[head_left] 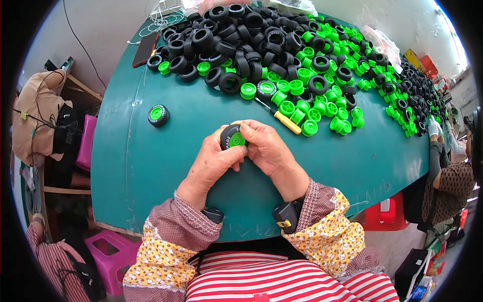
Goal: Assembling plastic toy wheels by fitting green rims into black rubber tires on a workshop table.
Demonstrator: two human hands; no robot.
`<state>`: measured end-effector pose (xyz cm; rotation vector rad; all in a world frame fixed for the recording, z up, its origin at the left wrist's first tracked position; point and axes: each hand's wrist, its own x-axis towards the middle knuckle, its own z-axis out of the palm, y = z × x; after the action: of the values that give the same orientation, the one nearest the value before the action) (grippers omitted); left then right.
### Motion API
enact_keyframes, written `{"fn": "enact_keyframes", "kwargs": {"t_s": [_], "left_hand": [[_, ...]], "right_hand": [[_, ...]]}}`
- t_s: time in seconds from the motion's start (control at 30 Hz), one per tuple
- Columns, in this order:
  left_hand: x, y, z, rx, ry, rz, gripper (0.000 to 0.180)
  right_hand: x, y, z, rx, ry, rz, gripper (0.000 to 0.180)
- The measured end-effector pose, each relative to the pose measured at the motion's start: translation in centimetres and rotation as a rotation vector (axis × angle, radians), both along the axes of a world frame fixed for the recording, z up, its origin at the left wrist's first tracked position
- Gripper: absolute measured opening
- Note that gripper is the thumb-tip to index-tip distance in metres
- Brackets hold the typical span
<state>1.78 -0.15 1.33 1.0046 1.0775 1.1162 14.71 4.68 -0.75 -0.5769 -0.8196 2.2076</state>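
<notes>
My left hand [214, 162] and my right hand [265, 147] meet over the near part of a teal table [151, 166]. Together they grip one toy wheel [232, 138], a black rubber tyre with a green plastic hub showing in its middle. My right thumb presses on the hub. A finished wheel [158, 115] of the same kind lies alone on the table to the left of my hands. A screwdriver with a yellow handle [287, 122] lies just beyond my right hand.
A heap of loose black tyres [241, 40] and green hubs [322, 100] covers the far half of the table. A dark phone [145, 49] lies at the far left. Another person [448, 171] sits at the right end. Pink stools [108, 251] stand at lower left.
</notes>
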Motion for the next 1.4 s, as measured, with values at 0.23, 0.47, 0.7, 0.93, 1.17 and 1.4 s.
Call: {"fn": "enact_keyframes", "kwargs": {"t_s": [0.23, 0.47, 0.7, 0.93, 1.17, 1.4], "left_hand": [[-0.2, -0.2, -0.8, 0.021, -0.18, 0.208, 0.018], [-0.6, -0.1, -0.5, -0.027, -0.232, 0.052, 0.023], [-0.5, -0.1, -0.3, -0.056, -0.177, 0.016, 0.021], [-0.6, -0.1, -0.6, -0.069, -0.141, 0.001, 0.017], [-0.8, -0.2, -0.8, -0.049, -0.123, -0.025, 0.018], [-0.3, -0.5, -0.8, -0.001, -0.095, -0.057, 0.025]], "right_hand": [[-1.4, -1.0, -0.1, 0.013, 0.047, -0.181, 0.022], [-0.7, -1.0, 0.7, 0.167, -0.034, -0.036, 0.028], [-0.8, -1.2, 0.9, 0.213, -0.121, -0.083, 0.029], [-0.6, -1.2, 0.7, 0.224, -0.156, -0.046, 0.032], [-1.0, -1.6, 0.5, 0.253, -0.222, -0.101, 0.03], [-0.6, -1.6, 0.9, 0.247, -0.254, -0.108, 0.028]]}}
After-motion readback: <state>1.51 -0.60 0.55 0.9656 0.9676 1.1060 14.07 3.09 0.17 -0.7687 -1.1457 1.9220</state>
